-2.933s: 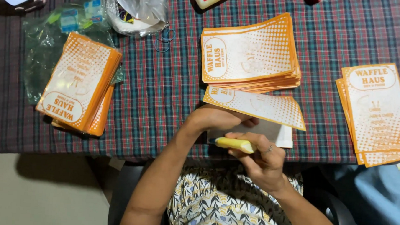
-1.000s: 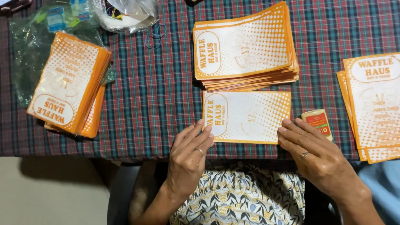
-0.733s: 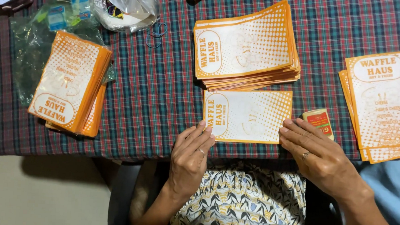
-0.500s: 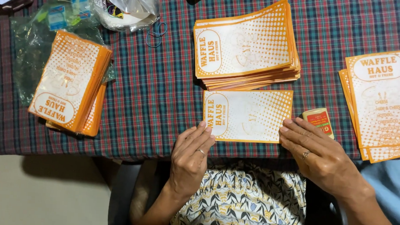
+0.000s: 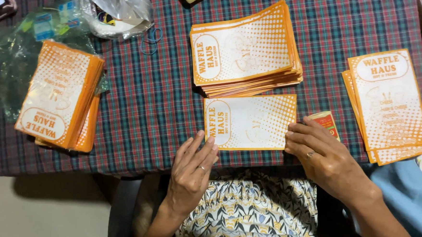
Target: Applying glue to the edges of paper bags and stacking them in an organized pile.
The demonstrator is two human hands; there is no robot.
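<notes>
Both hands lay flat and ungripping, left hand [image 5: 191,173] and right hand [image 5: 327,158] pinning the ends of the single orange paper pouch [image 5: 249,121] at the plaid tablecloth [image 5: 163,106] edge; uneven pressure risked skewing or creasing it

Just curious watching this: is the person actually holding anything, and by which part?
Nothing is gripped. Both hands lie flat: the right hand presses the single orange paper bag at its right edge, the left hand touches its lower left edge.
</notes>
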